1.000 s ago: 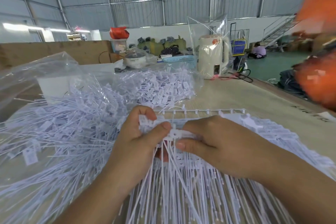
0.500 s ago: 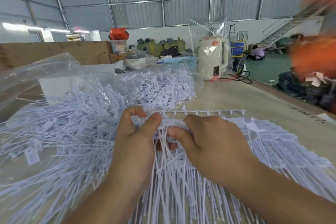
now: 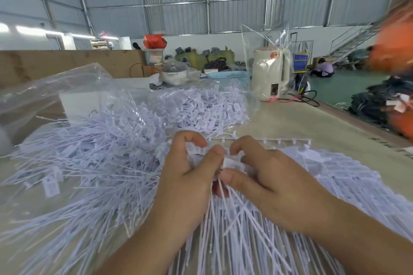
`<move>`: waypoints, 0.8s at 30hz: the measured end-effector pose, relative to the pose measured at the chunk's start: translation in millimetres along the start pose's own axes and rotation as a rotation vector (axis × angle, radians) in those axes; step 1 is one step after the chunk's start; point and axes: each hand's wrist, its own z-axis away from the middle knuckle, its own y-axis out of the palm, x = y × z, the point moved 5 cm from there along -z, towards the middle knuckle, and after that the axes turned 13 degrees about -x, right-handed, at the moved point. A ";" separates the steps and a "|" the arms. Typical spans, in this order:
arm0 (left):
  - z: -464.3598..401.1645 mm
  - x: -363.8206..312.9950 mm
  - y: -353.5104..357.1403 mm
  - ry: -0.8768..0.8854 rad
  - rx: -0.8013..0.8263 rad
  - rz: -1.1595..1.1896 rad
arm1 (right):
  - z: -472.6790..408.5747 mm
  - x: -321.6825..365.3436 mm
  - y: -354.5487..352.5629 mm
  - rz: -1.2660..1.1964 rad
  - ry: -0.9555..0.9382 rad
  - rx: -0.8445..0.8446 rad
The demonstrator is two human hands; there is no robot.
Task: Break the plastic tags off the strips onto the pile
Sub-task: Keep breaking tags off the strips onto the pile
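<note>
At lower centre my left hand [image 3: 190, 176] and right hand [image 3: 268, 176] both pinch one white plastic tag strip [image 3: 230, 161] (thumbs nearly touching); the loose white tag pile [image 3: 100, 152] spreads left, beyond.

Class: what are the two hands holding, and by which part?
Both the left hand and right hand pinch a strip of tags at its head end, tails hanging toward the person.
</note>
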 end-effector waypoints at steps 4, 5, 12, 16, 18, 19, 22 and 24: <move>1.9 2.6 5.4 -0.092 0.109 0.020 | 2.1 2.0 0.7 0.035 -0.074 0.042; 1.1 3.7 5.7 -0.117 0.116 0.038 | 3.0 3.0 1.5 0.036 -0.090 0.057; -4.7 1.0 -0.3 -0.060 0.091 0.022 | 2.1 1.9 -2.1 0.029 -0.078 0.049; -12.3 -2.3 -12.5 -0.017 0.011 0.006 | -0.2 -3.2 -13.5 0.031 -0.011 0.028; -14.1 -1.3 -13.7 -0.020 0.022 -0.008 | -1.2 -4.6 -12.1 0.035 -0.012 0.061; -13.1 -0.4 -12.1 -0.017 0.039 -0.021 | -0.8 -4.4 -10.2 0.046 -0.021 0.080; -7.6 2.4 -5.0 -0.005 0.083 -0.051 | 1.6 -2.0 -6.6 0.050 -0.038 0.089; -7.1 3.6 -3.3 0.011 0.089 -0.076 | 1.8 -2.3 -6.4 0.023 -0.033 0.088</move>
